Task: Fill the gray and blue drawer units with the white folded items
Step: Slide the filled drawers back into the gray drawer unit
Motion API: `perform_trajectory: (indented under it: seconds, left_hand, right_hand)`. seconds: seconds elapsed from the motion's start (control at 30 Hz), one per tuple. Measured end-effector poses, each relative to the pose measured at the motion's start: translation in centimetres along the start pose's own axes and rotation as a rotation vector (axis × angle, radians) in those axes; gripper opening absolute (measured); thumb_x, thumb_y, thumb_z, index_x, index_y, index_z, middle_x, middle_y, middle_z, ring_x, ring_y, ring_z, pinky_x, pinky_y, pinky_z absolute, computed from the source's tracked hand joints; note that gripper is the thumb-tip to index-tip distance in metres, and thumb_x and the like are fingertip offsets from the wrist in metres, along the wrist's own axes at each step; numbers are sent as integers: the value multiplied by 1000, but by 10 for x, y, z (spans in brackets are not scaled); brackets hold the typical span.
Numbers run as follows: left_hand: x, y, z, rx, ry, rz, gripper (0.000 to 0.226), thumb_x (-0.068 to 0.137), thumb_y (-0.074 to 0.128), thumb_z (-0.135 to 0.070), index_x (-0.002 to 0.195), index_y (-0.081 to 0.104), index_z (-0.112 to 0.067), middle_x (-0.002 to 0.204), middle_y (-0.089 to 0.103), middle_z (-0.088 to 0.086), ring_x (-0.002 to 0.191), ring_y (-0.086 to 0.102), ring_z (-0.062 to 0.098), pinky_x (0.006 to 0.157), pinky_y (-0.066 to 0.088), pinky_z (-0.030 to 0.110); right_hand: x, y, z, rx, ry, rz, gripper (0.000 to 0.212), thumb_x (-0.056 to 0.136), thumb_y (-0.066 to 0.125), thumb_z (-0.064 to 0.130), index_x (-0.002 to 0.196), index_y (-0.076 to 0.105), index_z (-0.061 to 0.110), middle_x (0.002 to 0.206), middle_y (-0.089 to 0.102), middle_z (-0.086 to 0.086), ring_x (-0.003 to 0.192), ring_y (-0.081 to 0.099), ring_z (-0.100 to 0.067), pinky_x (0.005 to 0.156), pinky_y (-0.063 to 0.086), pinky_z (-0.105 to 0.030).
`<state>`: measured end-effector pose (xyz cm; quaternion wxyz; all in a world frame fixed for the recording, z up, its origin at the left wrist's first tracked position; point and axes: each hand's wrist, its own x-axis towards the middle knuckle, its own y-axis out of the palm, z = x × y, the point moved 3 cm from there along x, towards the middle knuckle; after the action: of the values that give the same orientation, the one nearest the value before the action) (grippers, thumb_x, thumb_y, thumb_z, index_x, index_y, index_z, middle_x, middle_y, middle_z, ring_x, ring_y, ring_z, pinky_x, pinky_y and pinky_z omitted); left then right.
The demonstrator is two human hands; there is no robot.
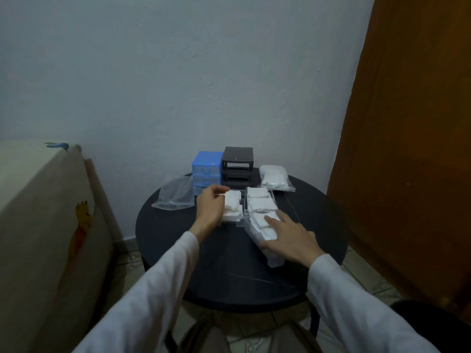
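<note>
Pinched in the left hand (210, 205) is a white folded pad (232, 194); the right hand (289, 235) lies flat and spread on pads filling a clear drawer (263, 226).

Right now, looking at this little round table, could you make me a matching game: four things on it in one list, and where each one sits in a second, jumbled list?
Things:
1. blue drawer unit
2. gray drawer unit
3. empty clear bag
4. full bag of white items

Places:
A. far right of the back row
B. far left, lying flat on the table
C. at the back, just left of the gray one
D. at the back, its slots open with the drawers out

Pairs: 1-C, 2-D, 3-B, 4-A
</note>
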<state>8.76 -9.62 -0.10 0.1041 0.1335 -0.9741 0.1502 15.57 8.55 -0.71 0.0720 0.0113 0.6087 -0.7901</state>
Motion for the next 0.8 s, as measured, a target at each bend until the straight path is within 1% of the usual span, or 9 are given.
perform_trajectory:
  seconds: [0.07,0.1,0.17,0.23,0.3,0.43,0.5,0.7,0.8]
  left_hand:
    - [18,-3,-17,59,82,15,34,86,39,8,101,64,-8,104,61,5,95,55,18,88,45,33]
    - [29,-4,-24,115,135,24,34,86,38,9,103,64,-5,102,60,4,96,55,17,85,43,26]
    - [53,-7,-35,238,245,21,34,85,39,10,104,65,0,106,64,10,101,57,19,80,37,16]
    - [80,-8,-40,362,309,32,34,84,40,9,104,66,1,110,65,17,105,58,27,83,38,23]
    - [108,-3,-42,490,334,91,36,86,38,6,109,64,-2,116,62,18,108,56,30,88,37,28]
    - [150,16,-40,653,369,260,43,88,35,6,123,57,-6,131,52,15,121,48,30,99,37,32]
    - [164,29,-35,709,377,361,47,88,35,8,130,51,-4,140,45,14,127,44,28,104,33,32]
    - [196,59,-22,751,373,521,46,97,36,-7,142,37,-12,155,21,7,143,21,23,115,15,31]
    - [203,64,-15,735,363,542,45,99,35,-12,144,35,-17,155,23,5,143,20,21,115,14,30]
  right_hand:
    - [6,-17,1,-37,-22,-2,76,83,47,62,147,16,35,157,10,7,136,29,-30,103,30,-47]
    - [11,-25,3,-50,-31,-7,75,84,45,63,147,16,35,157,12,7,136,29,-30,103,30,-48]
    - [22,-42,7,-66,-48,-31,74,85,44,62,147,15,35,156,13,8,136,28,-32,104,29,-49]
    - [37,-56,13,-59,-59,-66,72,86,44,61,147,15,35,156,12,8,137,26,-32,104,28,-50]
    - [55,-65,19,-38,-68,-89,71,87,43,59,147,14,36,157,11,8,138,24,-33,105,27,-51]
    - [92,-69,31,-48,-77,-108,64,91,39,54,147,15,38,157,8,7,136,23,-37,106,24,-48]
    - [109,-67,35,-49,-81,-107,61,91,37,54,146,17,38,157,6,7,135,23,-38,106,23,-48]
    - [144,-56,36,-19,-92,-82,59,91,38,52,145,20,37,157,6,9,133,25,-37,105,25,-46]
    - [149,-53,32,5,-85,-94,60,90,38,51,146,19,39,157,9,10,132,26,-36,104,26,-44]
